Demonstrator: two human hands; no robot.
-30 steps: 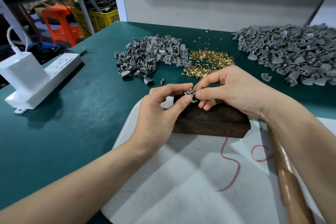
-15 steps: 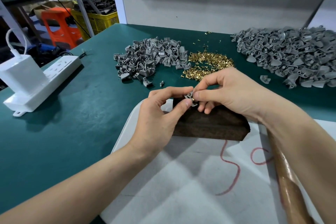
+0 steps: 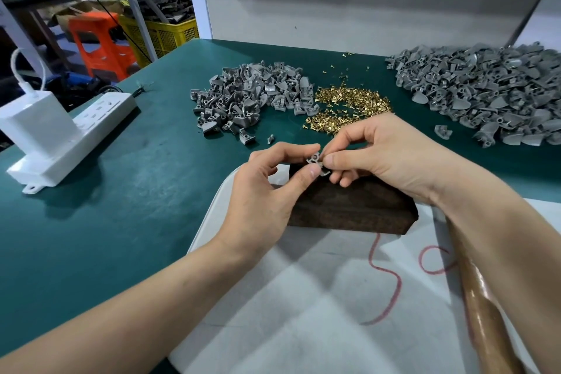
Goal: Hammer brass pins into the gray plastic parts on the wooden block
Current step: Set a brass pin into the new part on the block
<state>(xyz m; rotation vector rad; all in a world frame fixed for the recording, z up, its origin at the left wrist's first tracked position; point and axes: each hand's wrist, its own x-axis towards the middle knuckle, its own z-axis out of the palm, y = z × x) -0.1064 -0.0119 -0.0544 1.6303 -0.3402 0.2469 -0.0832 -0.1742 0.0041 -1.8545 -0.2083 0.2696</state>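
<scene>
Through the head camera, at the centre of the frame, I see the left hand (image 3: 267,191) and the right hand (image 3: 385,158) meeting just above the dark wooden block (image 3: 349,209). The fingers (image 3: 291,149) of both are curled, pinching one small gray plastic part (image 3: 315,161) between them. The block lies on a white sheet (image 3: 303,297) on the teal-green desk (image 3: 136,191); above it a heap of small brass pins (image 3: 349,103) sits between a smaller pile of gray plastic parts (image 3: 252,97) to its left and a bigger gray pile (image 3: 485,91) at upper right, with a white power strip (image 3: 76,136) at the left edge.
</scene>
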